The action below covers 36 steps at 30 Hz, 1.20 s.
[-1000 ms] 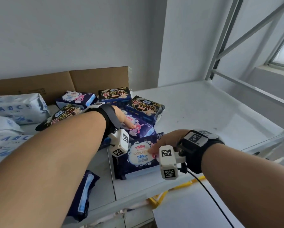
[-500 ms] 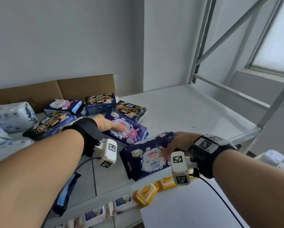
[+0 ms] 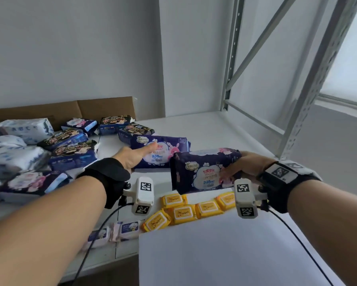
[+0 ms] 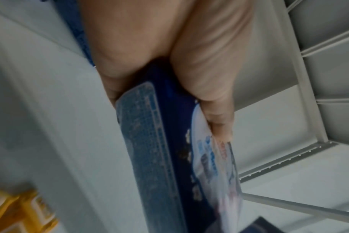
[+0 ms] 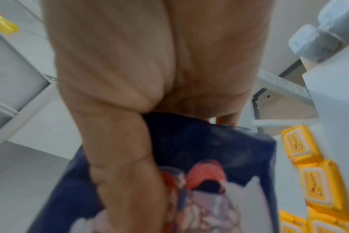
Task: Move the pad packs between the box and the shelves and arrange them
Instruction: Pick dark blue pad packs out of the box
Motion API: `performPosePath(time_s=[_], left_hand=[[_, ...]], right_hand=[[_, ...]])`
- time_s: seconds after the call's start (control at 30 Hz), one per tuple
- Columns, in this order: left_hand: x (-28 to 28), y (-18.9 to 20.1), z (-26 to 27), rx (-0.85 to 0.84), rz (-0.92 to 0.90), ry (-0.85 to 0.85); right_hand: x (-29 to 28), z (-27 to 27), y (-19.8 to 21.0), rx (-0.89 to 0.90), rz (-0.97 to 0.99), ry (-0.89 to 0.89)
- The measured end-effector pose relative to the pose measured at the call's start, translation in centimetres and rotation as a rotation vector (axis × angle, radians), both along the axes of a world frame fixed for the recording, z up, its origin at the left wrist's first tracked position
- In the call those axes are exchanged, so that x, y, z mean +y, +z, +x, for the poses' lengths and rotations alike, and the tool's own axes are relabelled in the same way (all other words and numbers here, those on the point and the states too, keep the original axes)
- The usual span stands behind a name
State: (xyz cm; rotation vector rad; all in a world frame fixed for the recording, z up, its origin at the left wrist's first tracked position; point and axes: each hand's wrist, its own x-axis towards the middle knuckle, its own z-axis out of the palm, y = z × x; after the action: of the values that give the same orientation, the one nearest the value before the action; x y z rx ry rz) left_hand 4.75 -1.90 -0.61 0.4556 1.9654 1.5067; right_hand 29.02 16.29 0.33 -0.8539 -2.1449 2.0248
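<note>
A white metal shelf board (image 3: 204, 129) runs across the middle of the head view, backed by a pale grey wall, with perforated grey steel uprights (image 3: 316, 83) and diagonal braces at the upper right and a window at the far right edge. A flattened brown cardboard box flap (image 3: 103, 107) stands against the wall at centre left, and dark navy and white plastic pad packs lie scattered before it on the left of the board. Lower in the frame, on a shelf beneath, sit small yellow wipe packets (image 3: 186, 211). The left hand (image 3: 132, 156), at frame centre, pinches the near end of a dark blue flat pad pack with a white label (image 3: 165, 151): thumb on top, fingers beneath, as the left wrist view shows. Whether that pack rests on the board cannot be told. The right hand (image 3: 245, 166), at centre right, curls round the right end of a second navy pad pack with pink cartoon print (image 3: 202, 172), holding it in front of the board's front edge, above the yellow packets.
</note>
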Motion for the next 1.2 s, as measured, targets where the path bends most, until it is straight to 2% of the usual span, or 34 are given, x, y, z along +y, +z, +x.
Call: performPosePath(time_s=[0.17, 0.3, 0.43, 0.57, 0.8, 0.9, 1.03, 1.2], left_hand=[[1.5, 0.0, 8.8, -0.096, -0.006, -0.007], [3.1, 0.5, 13.8, -0.094, 0.003, -0.05], [4.8, 0.1, 16.8, -0.084, 0.118, -0.102], [6.4, -1.6, 18.5, 0.015, 0.128, -0.154], [10.2, -5.6, 20.7, 0.112, -0.019, -0.241], [12.6, -7.6, 21.9, 0.114, -0.118, -0.281], [17.2, -10.5, 24.1, 0.135, -0.279, -0.317], [24.7, -15.2, 26.6, 0.15, -0.395, -0.284]], right_hand=[[0.7, 8.0, 1.0, -0.036, 0.034, -0.03], [1.6, 12.1, 1.3, -0.056, 0.068, -0.049], [2.6, 14.8, 0.6, -0.109, 0.139, -0.124], [3.1, 17.2, -1.0, -0.181, 0.179, -0.231], [4.5, 20.6, -4.5, -0.358, 0.317, -0.351], [6.3, 21.8, -6.7, -0.413, 0.307, -0.357], [10.4, 23.2, -9.8, -0.482, 0.329, -0.339], [17.7, 24.5, -13.7, -0.55, 0.346, -0.298]])
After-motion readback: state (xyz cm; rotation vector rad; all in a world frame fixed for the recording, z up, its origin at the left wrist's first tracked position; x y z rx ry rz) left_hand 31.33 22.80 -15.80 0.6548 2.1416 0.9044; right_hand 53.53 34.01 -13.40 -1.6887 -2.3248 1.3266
